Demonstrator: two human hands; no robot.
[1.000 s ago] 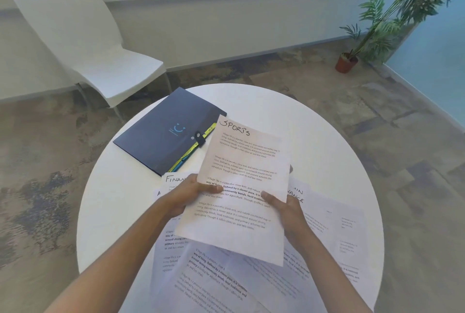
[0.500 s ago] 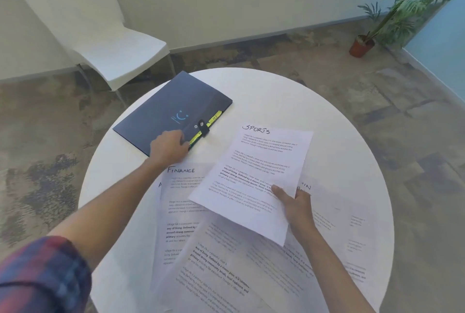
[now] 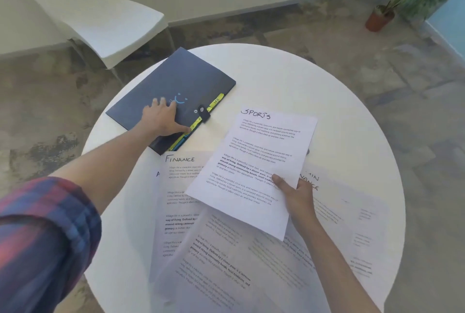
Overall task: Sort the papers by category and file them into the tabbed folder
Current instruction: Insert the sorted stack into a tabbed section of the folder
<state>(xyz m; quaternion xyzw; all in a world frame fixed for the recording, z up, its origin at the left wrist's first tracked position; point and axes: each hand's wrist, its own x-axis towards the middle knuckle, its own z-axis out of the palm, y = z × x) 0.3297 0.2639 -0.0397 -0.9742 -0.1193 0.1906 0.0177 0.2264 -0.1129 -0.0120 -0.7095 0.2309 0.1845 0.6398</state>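
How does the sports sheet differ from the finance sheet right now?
The SPORTS sheet is pinched by the right hand; the FINANCE sheet lies flat on the table. SPORTS is fully visible on top; FINANCE is partly covered. Both are white, with handwritten headings over printed text.

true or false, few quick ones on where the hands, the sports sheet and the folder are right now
1. The right hand pinches the SPORTS sheet. True.
2. The left hand holds the FINANCE sheet. False: it rests on the dark folder.
3. The folder lies open with papers inside. False: its cover is down and the strap is over the edge.
4. The FINANCE sheet lies partly under the SPORTS sheet. True.
5. A potted plant stands on the table. False: the plant is on the floor.
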